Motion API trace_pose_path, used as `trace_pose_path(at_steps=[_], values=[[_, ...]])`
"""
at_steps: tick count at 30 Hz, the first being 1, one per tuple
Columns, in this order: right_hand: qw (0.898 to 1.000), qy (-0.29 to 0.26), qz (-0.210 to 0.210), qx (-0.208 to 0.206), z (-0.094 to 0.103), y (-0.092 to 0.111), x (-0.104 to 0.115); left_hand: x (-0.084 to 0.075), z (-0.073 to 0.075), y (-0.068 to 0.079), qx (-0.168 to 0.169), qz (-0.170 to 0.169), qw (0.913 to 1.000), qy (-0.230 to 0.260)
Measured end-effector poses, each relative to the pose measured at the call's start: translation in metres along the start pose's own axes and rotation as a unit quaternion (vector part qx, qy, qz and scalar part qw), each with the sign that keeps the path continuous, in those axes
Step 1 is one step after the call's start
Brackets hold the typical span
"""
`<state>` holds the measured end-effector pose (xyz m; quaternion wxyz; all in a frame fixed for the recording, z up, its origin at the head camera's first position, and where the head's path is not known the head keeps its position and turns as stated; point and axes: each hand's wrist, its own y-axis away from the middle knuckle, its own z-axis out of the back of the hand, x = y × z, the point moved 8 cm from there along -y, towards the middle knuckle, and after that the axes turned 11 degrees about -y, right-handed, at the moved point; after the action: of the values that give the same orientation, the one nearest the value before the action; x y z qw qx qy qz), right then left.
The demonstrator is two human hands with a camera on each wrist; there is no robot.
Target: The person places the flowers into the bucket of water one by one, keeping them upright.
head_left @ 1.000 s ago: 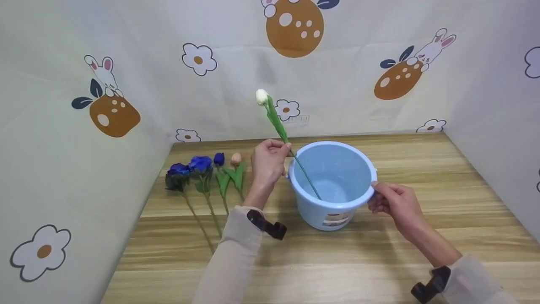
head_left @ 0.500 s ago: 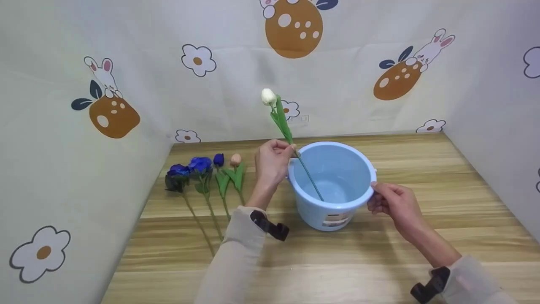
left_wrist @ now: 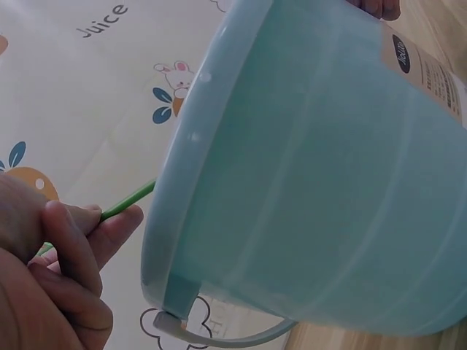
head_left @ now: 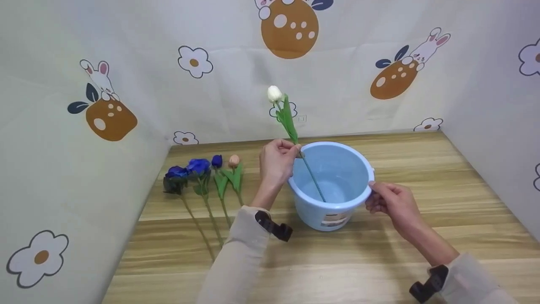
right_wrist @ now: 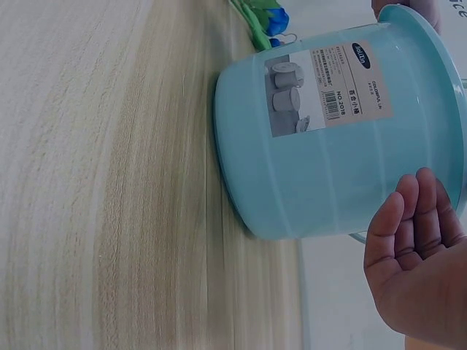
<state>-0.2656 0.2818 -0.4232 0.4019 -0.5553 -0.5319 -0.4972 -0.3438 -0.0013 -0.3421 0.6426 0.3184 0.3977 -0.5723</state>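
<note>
My left hand [head_left: 276, 164] pinches the green stem of a white tulip [head_left: 274, 93] just below its leaves. The flower leans up to the left, and its bare stem runs down into a light blue bucket [head_left: 310, 213] that stands upright on the table. In the left wrist view the green stem [left_wrist: 128, 200] passes from the fingertips behind the bucket rim. At the bucket's right side, my right hand [head_left: 394, 202] holds the rim, thumb on the edge and fingers bent beneath it. The right wrist view shows those fingers [right_wrist: 407, 222] against the outer wall; the thumb is hidden there.
Left of the bucket, two blue roses [head_left: 198, 166], a blue tulip [head_left: 217, 161] and a peach tulip [head_left: 234, 161] lie in a row on the wooden table [head_left: 329, 270]. The left forearm covers some stem ends. A printed curtain [head_left: 232, 76] closes off the back and sides.
My left hand has moved slightly right with the white tulip, which now stands more upright, its stem reaching a little further into the bucket. The right hand keeps its hold on the rim.
</note>
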Motion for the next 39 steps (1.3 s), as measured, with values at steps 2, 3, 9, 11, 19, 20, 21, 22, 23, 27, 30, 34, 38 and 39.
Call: trace_pose_path(at_steps=[2,3,9,11,19,20,21,22,23,27,30,34,38,39], values=[[1.000,0.000,0.001,0.002,0.000,0.000,0.000,-0.002,-0.001,0.001,0.002,-0.002,1.0000,-0.007],[1.000,0.001,0.001,0.002,0.000,0.000,0.000,-0.003,-0.002,0.001,0.003,-0.003,0.9999,-0.012],[1.000,0.003,0.000,0.003,0.000,0.001,0.000,-0.008,-0.005,0.002,0.007,-0.010,0.9996,-0.024],[1.000,-0.002,0.001,0.003,-0.001,0.000,0.001,-0.010,-0.006,0.003,0.006,-0.018,0.9994,-0.028],[1.000,-0.010,0.006,0.003,-0.002,0.000,0.001,-0.017,-0.010,0.005,0.005,-0.042,0.9987,-0.029],[1.000,-0.010,0.006,0.003,-0.002,0.000,0.001,-0.017,-0.011,0.005,0.006,-0.043,0.9988,-0.024],[1.000,-0.010,0.005,0.002,-0.002,0.000,0.001,-0.018,-0.012,0.006,0.007,-0.043,0.9988,-0.019],[1.000,-0.009,0.005,0.002,-0.002,0.000,0.001,-0.018,-0.013,0.006,0.009,-0.043,0.9989,-0.016],[1.000,-0.009,0.004,0.001,-0.001,0.000,0.000,-0.019,-0.014,0.007,0.010,-0.044,0.9989,-0.014],[1.000,-0.007,0.002,0.001,-0.001,0.000,0.000,-0.020,-0.017,0.007,0.012,-0.047,0.9987,-0.015],[1.000,-0.007,0.002,0.002,-0.001,0.000,0.000,-0.021,-0.018,0.007,0.012,-0.047,0.9985,-0.027],[1.000,-0.008,0.003,0.003,-0.001,0.000,0.000,-0.021,-0.021,0.007,0.015,-0.041,0.9982,-0.041],[1.000,-0.008,0.002,0.001,-0.001,0.000,0.000,-0.022,-0.024,0.007,0.022,-0.035,0.9978,-0.051],[1.000,-0.008,0.002,0.000,-0.001,0.000,0.000,-0.022,-0.025,0.007,0.025,-0.034,0.9977,-0.053]])
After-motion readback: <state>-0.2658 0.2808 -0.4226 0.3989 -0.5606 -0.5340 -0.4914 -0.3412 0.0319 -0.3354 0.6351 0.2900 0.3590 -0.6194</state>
